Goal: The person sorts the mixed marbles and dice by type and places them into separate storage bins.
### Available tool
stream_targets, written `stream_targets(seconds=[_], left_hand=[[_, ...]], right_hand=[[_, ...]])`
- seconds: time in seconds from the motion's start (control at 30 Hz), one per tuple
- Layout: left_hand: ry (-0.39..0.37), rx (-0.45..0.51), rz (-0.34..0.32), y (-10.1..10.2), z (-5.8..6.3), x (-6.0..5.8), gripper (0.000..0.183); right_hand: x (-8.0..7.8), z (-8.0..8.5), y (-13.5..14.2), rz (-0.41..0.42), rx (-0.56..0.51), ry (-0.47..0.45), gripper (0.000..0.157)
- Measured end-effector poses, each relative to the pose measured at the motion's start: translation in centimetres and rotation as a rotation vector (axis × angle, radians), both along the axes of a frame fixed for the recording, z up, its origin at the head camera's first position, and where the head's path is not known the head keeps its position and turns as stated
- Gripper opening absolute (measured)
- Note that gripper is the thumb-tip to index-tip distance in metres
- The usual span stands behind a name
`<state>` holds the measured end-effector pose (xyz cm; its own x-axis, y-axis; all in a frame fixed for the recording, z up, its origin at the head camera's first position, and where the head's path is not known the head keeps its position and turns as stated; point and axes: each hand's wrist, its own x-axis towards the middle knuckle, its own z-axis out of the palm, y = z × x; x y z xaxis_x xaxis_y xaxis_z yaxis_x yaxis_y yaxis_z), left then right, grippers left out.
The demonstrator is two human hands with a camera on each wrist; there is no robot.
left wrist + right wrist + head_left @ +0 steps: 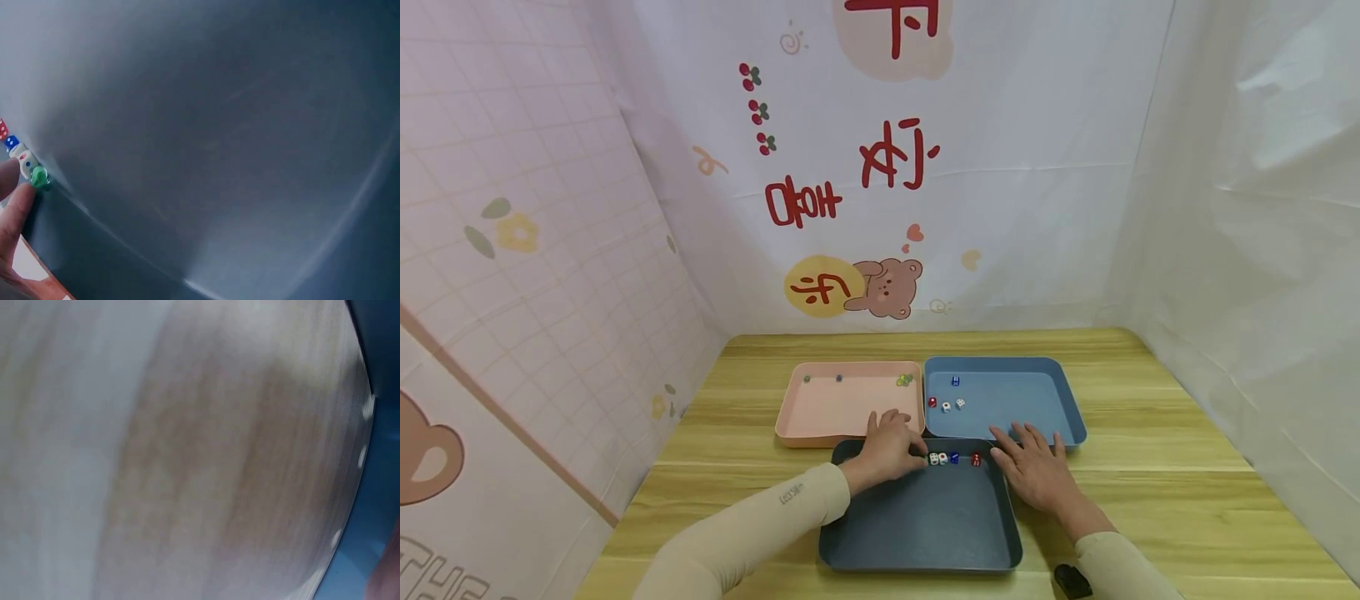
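My left hand [889,450] reaches over the far left rim of the dark tray [925,533], fingers loosely bent. In the left wrist view its fingertips are right by a small green bead [40,177] at the tray wall; whether they touch it I cannot tell. Along that wall lie white dice [938,458], a blue die [954,457] and a red die [976,458]. My right hand [1037,471] has its fingers spread, resting near the corner where the dark tray meets the blue tray [1037,408]. Nothing is in it.
Behind the dark tray, a pink tray [850,408] holds small green, dark and yellow-green beads. Next to it, the blue tray holds a blue die [956,381], a red die [932,402] and white dice [953,406]. A black object [1072,581] lies by the right sleeve on the wooden table [1187,483].
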<state>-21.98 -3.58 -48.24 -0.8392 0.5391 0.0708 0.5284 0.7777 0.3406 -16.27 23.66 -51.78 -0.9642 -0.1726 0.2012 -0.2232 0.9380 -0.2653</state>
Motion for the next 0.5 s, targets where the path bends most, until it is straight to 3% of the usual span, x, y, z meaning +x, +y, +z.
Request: stream_targets(seconds=[0.27,0.5], left_hand=[[0.041,-0.084,-0.017,0.11,-0.24,0.14,0.009],[0.037,-0.084,-0.045,0.06,-0.07,0.32,0.008]], right_hand=[[0.11,0.32,-0.16,-0.002,-0.002,-0.006,0.049],[0.11,0.42,-0.22,-0.002,0.0,-0.008,0.048]])
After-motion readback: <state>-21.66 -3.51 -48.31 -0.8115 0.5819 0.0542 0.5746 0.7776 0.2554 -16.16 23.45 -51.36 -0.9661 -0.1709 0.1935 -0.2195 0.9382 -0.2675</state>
